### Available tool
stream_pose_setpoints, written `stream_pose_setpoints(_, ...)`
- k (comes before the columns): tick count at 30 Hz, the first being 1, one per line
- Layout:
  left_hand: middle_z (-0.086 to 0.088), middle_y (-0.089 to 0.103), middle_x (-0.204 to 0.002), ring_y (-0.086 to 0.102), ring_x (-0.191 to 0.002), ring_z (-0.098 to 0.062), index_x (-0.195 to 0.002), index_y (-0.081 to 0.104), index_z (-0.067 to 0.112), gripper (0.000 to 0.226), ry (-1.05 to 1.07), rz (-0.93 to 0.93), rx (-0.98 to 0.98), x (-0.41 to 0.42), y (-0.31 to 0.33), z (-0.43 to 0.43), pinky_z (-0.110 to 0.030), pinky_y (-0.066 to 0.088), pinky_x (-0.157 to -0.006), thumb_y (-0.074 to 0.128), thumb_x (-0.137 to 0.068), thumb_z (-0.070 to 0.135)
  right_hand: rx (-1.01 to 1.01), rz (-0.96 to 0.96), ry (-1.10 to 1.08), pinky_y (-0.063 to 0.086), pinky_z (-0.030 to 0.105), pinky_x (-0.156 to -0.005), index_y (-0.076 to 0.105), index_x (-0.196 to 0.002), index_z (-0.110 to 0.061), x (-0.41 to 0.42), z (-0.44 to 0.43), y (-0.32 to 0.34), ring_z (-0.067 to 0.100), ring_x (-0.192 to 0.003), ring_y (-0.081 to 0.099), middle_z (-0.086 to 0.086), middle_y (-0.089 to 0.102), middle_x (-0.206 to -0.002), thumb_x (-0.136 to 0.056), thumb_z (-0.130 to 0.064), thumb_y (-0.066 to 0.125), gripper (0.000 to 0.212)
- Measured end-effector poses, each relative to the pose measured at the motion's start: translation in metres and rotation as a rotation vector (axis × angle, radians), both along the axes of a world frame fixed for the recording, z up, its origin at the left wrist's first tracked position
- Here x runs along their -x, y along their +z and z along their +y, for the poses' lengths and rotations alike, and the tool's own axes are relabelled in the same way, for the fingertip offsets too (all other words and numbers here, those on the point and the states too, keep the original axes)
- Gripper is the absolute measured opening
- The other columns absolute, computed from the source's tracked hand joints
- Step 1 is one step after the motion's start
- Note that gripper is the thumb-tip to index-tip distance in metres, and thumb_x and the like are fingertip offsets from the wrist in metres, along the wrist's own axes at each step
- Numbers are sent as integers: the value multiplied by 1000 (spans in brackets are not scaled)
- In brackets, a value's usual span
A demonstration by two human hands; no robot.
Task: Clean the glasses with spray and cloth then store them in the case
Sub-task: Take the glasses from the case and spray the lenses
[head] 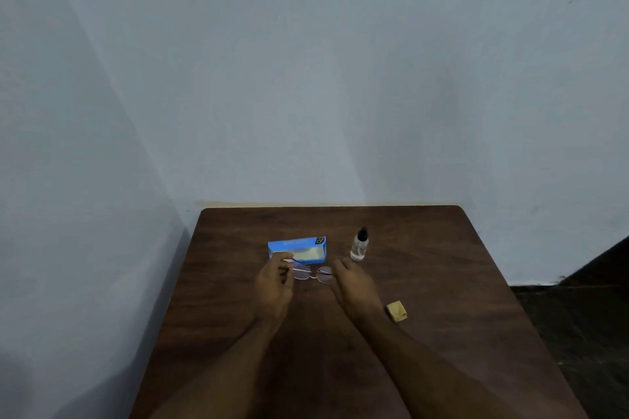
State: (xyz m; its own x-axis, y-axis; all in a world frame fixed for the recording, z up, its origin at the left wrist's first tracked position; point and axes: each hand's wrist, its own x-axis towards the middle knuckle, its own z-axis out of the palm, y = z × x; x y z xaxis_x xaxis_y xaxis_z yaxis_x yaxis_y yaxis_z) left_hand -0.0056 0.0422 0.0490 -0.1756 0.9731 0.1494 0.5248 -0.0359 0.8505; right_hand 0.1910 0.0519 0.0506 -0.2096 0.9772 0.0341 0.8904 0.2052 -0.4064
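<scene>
Now the glasses (313,274) sit just in front of the open blue case (296,243), over the table (442,282) — the left hand (274,286) pinches one side arm, the right hand (354,286) curls its fingers round the other end. The bottle (359,247) and folded cloth (396,310) lie apart, rightward. Likely the storing step — fold both arms flat, then lower gently in.

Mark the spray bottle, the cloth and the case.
spray bottle (359,247), head view, on its clear body.
cloth (397,310), head view, on its folded middle.
case (295,242), head view, on its blue far side.
</scene>
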Motion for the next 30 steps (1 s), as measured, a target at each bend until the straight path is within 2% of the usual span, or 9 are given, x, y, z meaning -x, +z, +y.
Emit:
stream_pose_setpoints(4,-14,74,-126,71,-116,-30,-131,67,7,34,32,17,24,-6,5,2,-44,61,-97,71,-98,4,-61,132,-77,39,31,-69,57,-102,-15,-1,-2,8,21,-91,60,3,61,-110,-99,-17,55,4)
stream_pose_setpoints(6,-14,74,-125,72,-116,-29,-131,67,7,34,42,9,11,-9,7,3,-43,62,-96,72,-98,4,-74,214,-144,41,35,-65,51,-91,-16,-2,-3,11,20,-83,57,4,61,-98,-98,-11,56,9)
stream_pose_setpoints(10,-14,75,-120,71,-111,-28,-125,69,5,28,55,17,-36,-12,9,2,-38,61,-92,72,-97,4,-100,442,-345,39,27,-57,52,-82,-14,-1,0,12,11,-69,52,-3,58,-77,-94,-8,61,16)
stream_pose_setpoints(13,-15,73,-123,70,-114,-30,-121,69,3,25,58,28,-18,-11,8,3,-43,61,-96,71,-97,1,-109,539,-403,42,25,-57,58,-82,-13,1,6,14,9,-66,54,-3,60,-71,-94,-7,63,14)
stream_pose_setpoints(16,-16,73,-120,70,-113,-32,-117,70,1,24,44,50,-17,-9,4,6,-43,59,-98,72,-93,-5,-75,577,-398,46,23,-58,60,-84,-17,2,10,15,8,-70,60,-4,63,-75,-95,-8,64,15)
stream_pose_setpoints(20,-12,70,-121,67,-113,-28,-120,70,5,25,-6,113,112,-7,4,15,-33,51,-97,74,-95,6,-51,557,-405,45,16,-59,61,-85,-20,0,13,15,4,-71,59,-8,62,-77,-94,-5,66,18)
stream_pose_setpoints(23,-6,72,-105,66,-99,-23,-104,75,10,16,-79,246,-21,-6,5,17,-28,50,-85,79,-89,7,-64,541,-399,48,18,-60,61,-86,-19,-4,13,16,5,-72,61,-6,63,-77,-94,-4,66,18)
stream_pose_setpoints(25,-4,73,-102,63,-96,-19,-100,76,13,10,-126,297,-47,-7,7,17,-26,49,-82,79,-91,11,-73,536,-403,50,20,-61,61,-86,-19,-6,14,19,7,-74,62,-6,64,-78,-94,-4,66,18)
stream_pose_setpoints(30,-5,73,-101,66,-95,-22,-97,77,11,5,-153,261,-130,-12,15,25,-34,54,-82,78,-93,7,-125,529,-396,43,13,-58,56,-82,-24,-16,16,28,2,-69,55,-9,59,-74,-94,-4,66,25)
